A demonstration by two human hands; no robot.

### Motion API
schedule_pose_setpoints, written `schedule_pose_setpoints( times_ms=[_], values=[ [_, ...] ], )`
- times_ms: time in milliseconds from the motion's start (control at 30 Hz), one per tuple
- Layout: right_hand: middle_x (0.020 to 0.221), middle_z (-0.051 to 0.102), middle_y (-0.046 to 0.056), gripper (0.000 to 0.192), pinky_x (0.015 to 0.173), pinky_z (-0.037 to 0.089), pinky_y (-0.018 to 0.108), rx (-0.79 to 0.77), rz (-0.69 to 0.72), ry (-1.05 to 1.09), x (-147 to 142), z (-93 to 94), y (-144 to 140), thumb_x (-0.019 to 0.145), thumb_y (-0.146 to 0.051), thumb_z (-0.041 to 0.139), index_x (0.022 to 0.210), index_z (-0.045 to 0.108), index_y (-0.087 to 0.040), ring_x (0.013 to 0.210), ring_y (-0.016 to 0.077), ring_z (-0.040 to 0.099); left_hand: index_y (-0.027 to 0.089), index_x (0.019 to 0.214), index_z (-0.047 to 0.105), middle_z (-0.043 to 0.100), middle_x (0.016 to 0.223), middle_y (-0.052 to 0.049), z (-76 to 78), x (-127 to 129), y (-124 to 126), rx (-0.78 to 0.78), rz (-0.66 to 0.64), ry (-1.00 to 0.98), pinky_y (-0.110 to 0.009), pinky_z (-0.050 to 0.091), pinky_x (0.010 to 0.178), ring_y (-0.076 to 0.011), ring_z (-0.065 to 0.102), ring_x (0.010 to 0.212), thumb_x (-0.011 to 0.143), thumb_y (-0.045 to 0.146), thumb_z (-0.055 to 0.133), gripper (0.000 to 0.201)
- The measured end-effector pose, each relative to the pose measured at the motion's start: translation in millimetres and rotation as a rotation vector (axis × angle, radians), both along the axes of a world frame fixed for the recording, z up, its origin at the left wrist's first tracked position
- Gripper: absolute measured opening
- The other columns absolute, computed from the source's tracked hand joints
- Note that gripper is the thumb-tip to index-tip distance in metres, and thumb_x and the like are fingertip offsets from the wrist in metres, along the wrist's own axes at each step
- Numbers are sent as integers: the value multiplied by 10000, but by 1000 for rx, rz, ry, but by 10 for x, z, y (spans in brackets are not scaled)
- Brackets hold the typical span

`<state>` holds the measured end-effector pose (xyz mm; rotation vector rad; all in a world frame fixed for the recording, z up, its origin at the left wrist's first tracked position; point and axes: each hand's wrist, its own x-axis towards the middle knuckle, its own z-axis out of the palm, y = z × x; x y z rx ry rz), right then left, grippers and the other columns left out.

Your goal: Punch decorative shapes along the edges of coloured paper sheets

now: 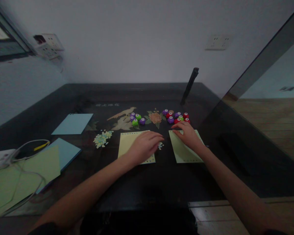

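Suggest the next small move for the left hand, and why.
Perhaps bring the left hand to the bits between the left sheet and right sheet: it appears right beside them, while the right hand is over the right sheet's top edge.

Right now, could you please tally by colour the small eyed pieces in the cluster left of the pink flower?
Purple pieces: 3
Green pieces: 2
Total: 5
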<state>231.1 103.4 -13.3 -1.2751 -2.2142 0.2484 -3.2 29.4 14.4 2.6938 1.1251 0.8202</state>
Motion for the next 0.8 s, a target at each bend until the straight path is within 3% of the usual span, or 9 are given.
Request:
schedule_pose_setpoints(
  times_ms=[133, 233, 367, 500, 800],
  values=[
    [953, 608, 72, 149, 864, 412, 380, -26, 134, -40, -324, 82, -108, 827, -210, 542, 946, 632, -204, 944, 226, 530, 188, 1066, 594, 625, 1109, -76, -110, -763, 104, -71, 303, 20, -412, 426, 947, -207, 545, 1063, 875, 176, 427, 254],
    [999, 602, 85, 203, 860, 416, 387, -40, 224, -135, -614, 74, -125, 820, -232, 572, 1012, 630, -203, 960, 237, 520, 176, 1101, 585, 598, 1151, -89, -255, -1075, 124, -107, 419, 57, -419, 402, 974, -228, 514, 1103, 866, 221, 453, 274],
    [1083, 577, 128, 370, 856, 414, 402, -26, 241, -302, -897, 6, -68, 807, -316, 608, 1141, 596, -159, 1026, 280, 492, 155, 1198, 531, 547, 1235, -110, -386, -1174, 128, -167, 421, 121, -417, 366, 1002, -247, 473, 1157, 858, 359, 496, 397],
    [1150, 546, 154, 525, 834, 409, 418, -12, 205, -407, -984, -58, -21, 781, -447, 617, 1204, 567, -140, 1054, 320, 471, 140, 1269, 474, 502, 1285, -134, -430, -1189, 139, -210, 421, 184, -441, 343, 1005, -275, 437, 1183, 825, 448, 536, 544],
    [1122, 564, 134, 454, 789, 375, 392, 17, 178, -431, -984, -43, -73, 763, -437, 643, 1139, 584, -191, 1020, 306, 480, 149, 1226, 527, 527, 1143, -127, -412, -1194, 133, -219, 428, 160, -423, 383, 940, -273, 468, 1074, 795, 427, 581, 516]
  ],
)
